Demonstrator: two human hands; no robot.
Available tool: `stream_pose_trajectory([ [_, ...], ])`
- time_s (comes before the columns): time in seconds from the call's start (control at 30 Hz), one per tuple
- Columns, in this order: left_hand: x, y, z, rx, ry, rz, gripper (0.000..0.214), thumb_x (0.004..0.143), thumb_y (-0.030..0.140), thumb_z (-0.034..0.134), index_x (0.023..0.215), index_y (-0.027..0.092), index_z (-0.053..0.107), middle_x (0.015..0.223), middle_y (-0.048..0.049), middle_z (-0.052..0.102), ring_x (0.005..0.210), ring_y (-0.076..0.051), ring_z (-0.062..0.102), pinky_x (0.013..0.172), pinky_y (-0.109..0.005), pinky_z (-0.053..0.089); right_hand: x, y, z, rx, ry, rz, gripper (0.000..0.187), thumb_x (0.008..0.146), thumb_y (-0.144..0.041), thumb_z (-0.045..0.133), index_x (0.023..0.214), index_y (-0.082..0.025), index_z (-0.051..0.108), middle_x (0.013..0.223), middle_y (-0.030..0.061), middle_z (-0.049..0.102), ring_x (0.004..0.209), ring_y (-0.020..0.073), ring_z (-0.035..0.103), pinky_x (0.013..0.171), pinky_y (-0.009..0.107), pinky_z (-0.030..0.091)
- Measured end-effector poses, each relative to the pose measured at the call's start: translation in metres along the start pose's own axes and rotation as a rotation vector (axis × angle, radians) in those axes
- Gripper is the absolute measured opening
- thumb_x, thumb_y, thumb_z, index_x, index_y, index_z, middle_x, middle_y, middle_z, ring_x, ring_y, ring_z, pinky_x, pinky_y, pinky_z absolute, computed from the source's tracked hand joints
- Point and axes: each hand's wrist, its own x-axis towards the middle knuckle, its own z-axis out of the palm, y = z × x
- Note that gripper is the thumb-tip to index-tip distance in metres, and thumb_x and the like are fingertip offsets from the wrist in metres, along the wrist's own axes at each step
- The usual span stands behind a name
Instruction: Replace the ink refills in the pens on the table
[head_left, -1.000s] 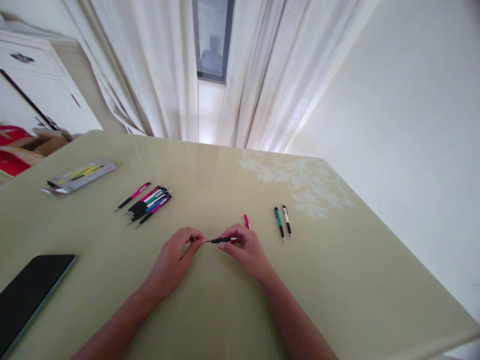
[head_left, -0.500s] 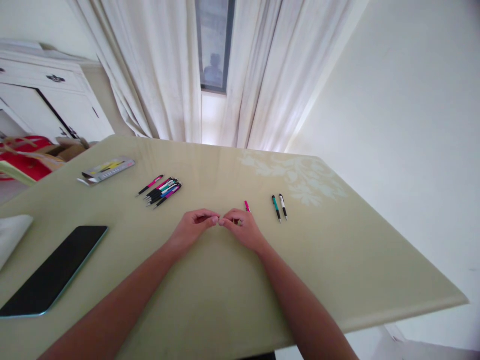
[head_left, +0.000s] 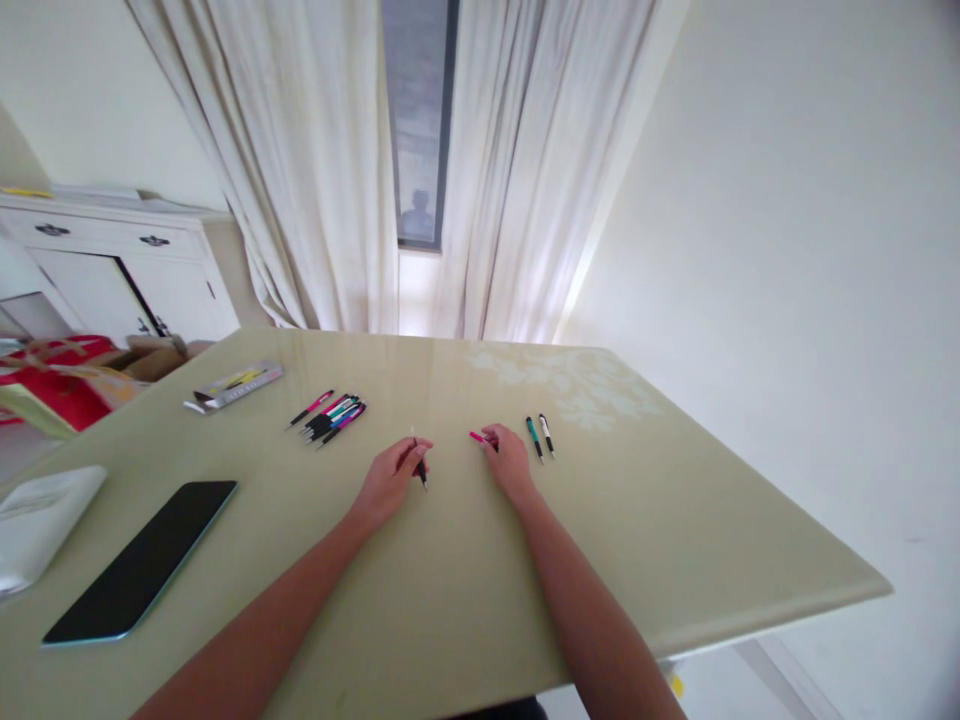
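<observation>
My left hand [head_left: 388,483] pinches the black front section of a pen [head_left: 422,477], its tip pointing down toward me and a thin piece, perhaps the refill, rising behind the fingers. A short way to the right, my right hand [head_left: 507,458] closes its fingertips on a pink pen barrel [head_left: 477,437], which lies low over the table. The rest of that barrel is hidden by the fingers. Just right of this hand lie a green pen [head_left: 535,438] and a white pen [head_left: 547,435], side by side. Left of my left hand is a pile of several colourful pens [head_left: 334,418].
An opened pen box [head_left: 234,387] lies at the table's far left. Nearer me are a dark tablet [head_left: 146,560] and a white packet [head_left: 49,520]. Red bags [head_left: 64,380] stand beyond the table's left edge, near a white cabinet [head_left: 112,260]. The table edge [head_left: 772,628] runs along the right.
My hands, together before, have moved apart. The black pen section now shows in my left hand, and my right hand has taken hold of the pink barrel. The camera view has tilted up.
</observation>
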Motion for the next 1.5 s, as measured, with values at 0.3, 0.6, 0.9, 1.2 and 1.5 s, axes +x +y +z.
stream_pose_trajectory([
  [0.3,-0.005,0.005,0.000,0.388,-0.048,0.214,0.040,0.102,0.045,0.041,0.095,0.019,0.071,0.093,-0.0067,0.069,0.090,-0.022,0.064,0.084,-0.035,0.049,-0.001,-0.050,-0.014,0.341,-0.077,-0.231,0.022,0.094,-0.013,0.055,0.107,-0.019,0.071,0.102,0.0067,0.067,0.093,0.0166,0.063,0.085,0.030,0.051],
  [0.6,-0.002,-0.002,-0.001,0.430,-0.086,0.173,0.037,0.102,0.041,0.036,0.092,0.020,0.065,0.078,-0.0030,0.063,0.076,-0.021,0.060,0.074,-0.032,0.044,-0.002,-0.056,-0.016,0.336,-0.123,-0.309,0.024,0.096,-0.008,0.053,0.106,-0.020,0.072,0.103,0.0061,0.066,0.099,0.0167,0.061,0.093,0.031,0.048],
  [0.9,0.001,-0.007,0.001,0.458,-0.083,0.184,0.035,0.101,0.041,0.039,0.090,0.020,0.064,0.083,-0.0060,0.066,0.079,-0.023,0.061,0.075,-0.033,0.045,-0.005,-0.059,-0.018,0.232,-0.184,-0.451,0.028,0.098,-0.008,0.052,0.110,-0.024,0.072,0.104,0.0068,0.067,0.103,0.0205,0.058,0.094,0.034,0.046],
  [1.2,0.001,-0.010,0.001,0.491,-0.084,0.200,0.033,0.102,0.038,0.040,0.092,0.019,0.064,0.090,-0.0072,0.067,0.086,-0.024,0.061,0.081,-0.036,0.046,-0.004,-0.056,-0.018,0.137,-0.105,-0.398,0.026,0.099,-0.009,0.052,0.109,-0.021,0.072,0.103,0.0086,0.066,0.101,0.0225,0.057,0.093,0.037,0.045],
  [1.5,-0.002,-0.015,0.003,0.371,0.007,0.253,0.030,0.092,0.022,0.053,0.121,0.019,0.060,0.105,-0.0072,0.062,0.090,-0.021,0.062,0.078,-0.033,0.053,-0.009,-0.059,-0.010,0.083,-0.234,-0.482,0.025,0.099,-0.010,0.053,0.111,-0.021,0.071,0.103,0.0080,0.067,0.099,0.0214,0.058,0.091,0.034,0.046],
])
